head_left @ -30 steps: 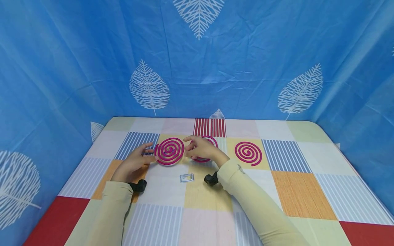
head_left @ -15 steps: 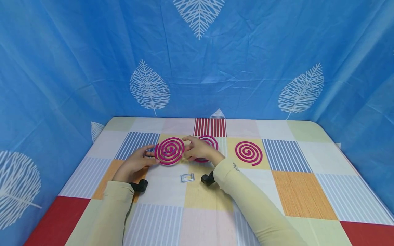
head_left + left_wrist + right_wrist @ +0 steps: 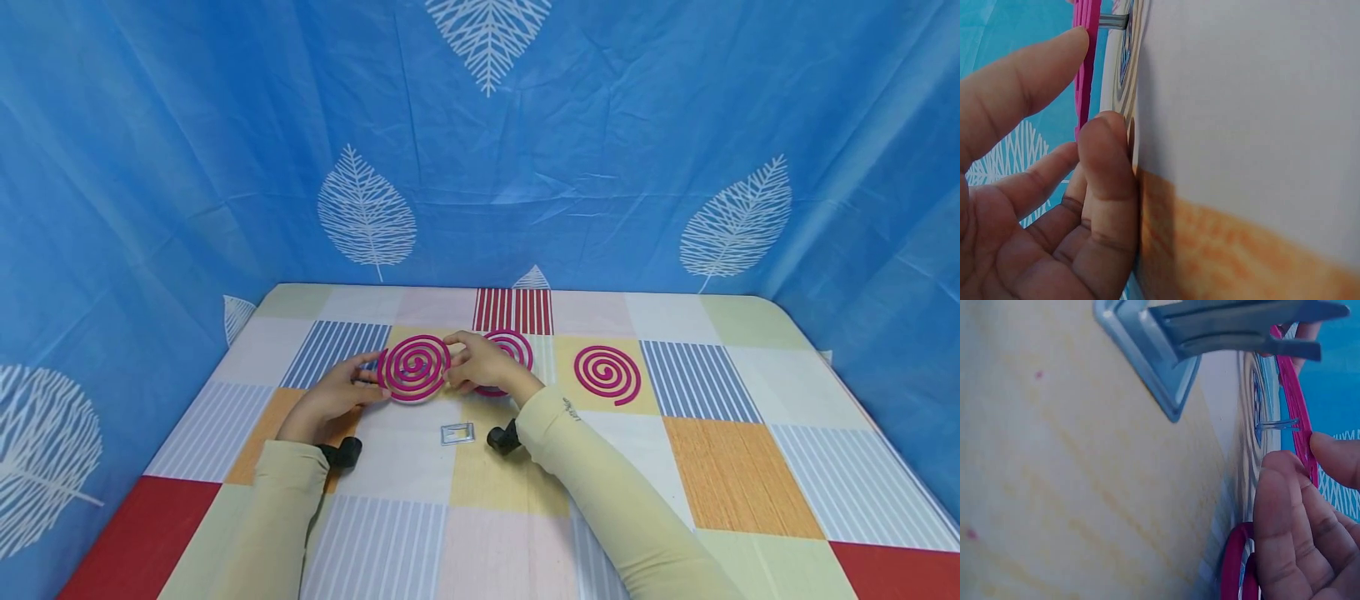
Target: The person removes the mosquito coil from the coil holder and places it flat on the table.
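Observation:
A magenta mosquito coil (image 3: pixel 411 385) sits level above the table, at the prongs of a small metal coil stand (image 3: pixel 1279 425). My left hand (image 3: pixel 330 400) holds the coil's left edge, thumb (image 3: pixel 1054 69) against it and the other fingers curled below near the cloth. At the opposite edge, my right hand (image 3: pixel 487 367) grips the rim between thumb (image 3: pixel 1338 456) and fingers. Behind the right hand lies a second mosquito coil (image 3: pixel 517 343), partly hidden. Closer to me lies another metal coil stand (image 3: pixel 457 433), its forked prong raised in the right wrist view.
Further right, a third mosquito coil (image 3: pixel 606 372) lies flat on the patchwork tablecloth (image 3: pixel 517 542). Blue curtains (image 3: pixel 570 167) with white leaf prints enclose the table at the back and both sides.
My right hand has shifted slightly left, closer to the coil's rim. The left fingers have edged slightly right along the coil. The coil itself has stayed almost in place.

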Demonstrator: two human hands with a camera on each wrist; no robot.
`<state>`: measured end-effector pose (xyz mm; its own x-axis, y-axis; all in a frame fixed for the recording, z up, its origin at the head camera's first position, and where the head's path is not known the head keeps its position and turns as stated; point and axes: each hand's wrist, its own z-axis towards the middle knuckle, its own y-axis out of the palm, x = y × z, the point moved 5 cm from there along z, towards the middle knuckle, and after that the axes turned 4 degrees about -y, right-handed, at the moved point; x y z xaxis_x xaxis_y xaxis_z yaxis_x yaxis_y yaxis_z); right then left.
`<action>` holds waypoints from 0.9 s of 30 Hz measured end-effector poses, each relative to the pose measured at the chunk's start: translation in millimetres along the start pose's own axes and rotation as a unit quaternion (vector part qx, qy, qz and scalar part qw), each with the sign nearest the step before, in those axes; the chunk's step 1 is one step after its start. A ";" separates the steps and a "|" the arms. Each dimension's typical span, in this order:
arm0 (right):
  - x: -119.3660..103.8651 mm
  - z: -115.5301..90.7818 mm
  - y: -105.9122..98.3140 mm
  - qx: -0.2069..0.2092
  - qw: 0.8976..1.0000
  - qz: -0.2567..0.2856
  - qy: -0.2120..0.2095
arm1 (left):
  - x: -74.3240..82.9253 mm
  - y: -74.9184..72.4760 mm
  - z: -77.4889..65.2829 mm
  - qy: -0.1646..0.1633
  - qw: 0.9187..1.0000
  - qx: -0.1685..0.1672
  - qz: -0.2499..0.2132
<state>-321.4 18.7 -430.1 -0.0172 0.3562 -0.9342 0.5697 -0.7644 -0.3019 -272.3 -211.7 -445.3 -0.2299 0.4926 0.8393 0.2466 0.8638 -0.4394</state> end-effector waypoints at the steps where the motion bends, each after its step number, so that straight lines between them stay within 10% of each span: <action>1: -0.1 0.1 0.3 0.002 1.000 -0.001 0.000 | -0.1 -0.1 -0.2 -0.001 1.000 0.001 -0.001; 27: -2.5 0.2 -2.3 0.011 1.000 -0.011 -0.010 | 3.3 -3.5 0.4 -0.024 0.999 0.017 -0.024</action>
<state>-322.8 19.5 -427.0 -0.0457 0.3620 -0.9311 0.5505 -0.7686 -0.3258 -274.4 -213.0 -441.1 -0.2852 0.4548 0.8437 0.2018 0.8890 -0.4110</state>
